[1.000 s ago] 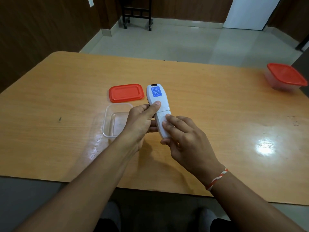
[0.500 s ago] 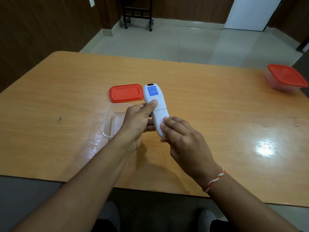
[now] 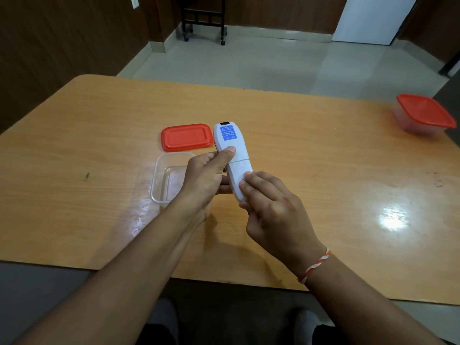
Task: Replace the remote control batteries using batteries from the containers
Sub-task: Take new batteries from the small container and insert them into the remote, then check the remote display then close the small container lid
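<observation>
Counter (image 3: 323,150): orange-tan wood-grain laminate, rounded far-left corner, glossy; bright glare patch (image 3: 394,219) near right. Floor (image 3: 249,61): pale grey tile with light skirting. Walls (image 3: 62,41): dark brown wood panelling, switch plate (image 3: 134,1) upper left. Black wheeled frame (image 3: 202,23) by far wall. White panel (image 3: 373,18) upper right.

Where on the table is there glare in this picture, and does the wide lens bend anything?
Head view: a bright glare patch lies on the table right of the right hand, and a weaker sheen lies near the clear open box; the hands throw soft shadows toward the near edge; the table edges curve from the wide lens; the label on the remote is too small to read.
</observation>
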